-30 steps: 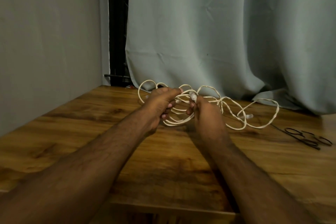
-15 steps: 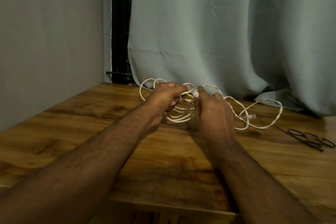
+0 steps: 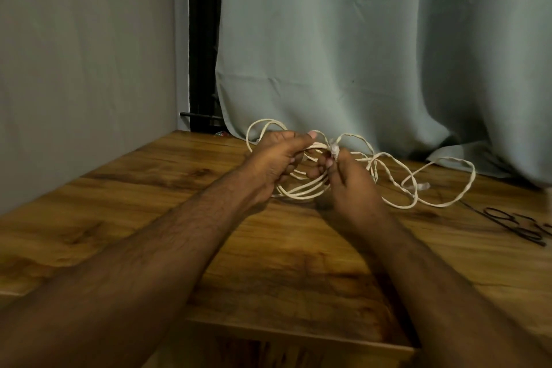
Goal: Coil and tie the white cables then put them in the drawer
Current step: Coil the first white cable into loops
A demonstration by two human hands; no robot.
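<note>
The left hand (image 3: 273,160) grips the coiled loops of the white cable (image 3: 301,191) above the table (image 3: 149,218) near its far edge. The right hand (image 3: 346,179) pinches the plug end. The loose length trails rightward, so the right hand is nearer it.

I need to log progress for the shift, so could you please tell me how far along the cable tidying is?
Early stage. Done: several loops of the white cable are gathered between the hands. In hand: the left hand grips the loops while the right hand pinches a clear plug. Left: loose cable and another plug still sprawl on the wooden table; the black ties lie untouched, and no drawer is visible.
</note>
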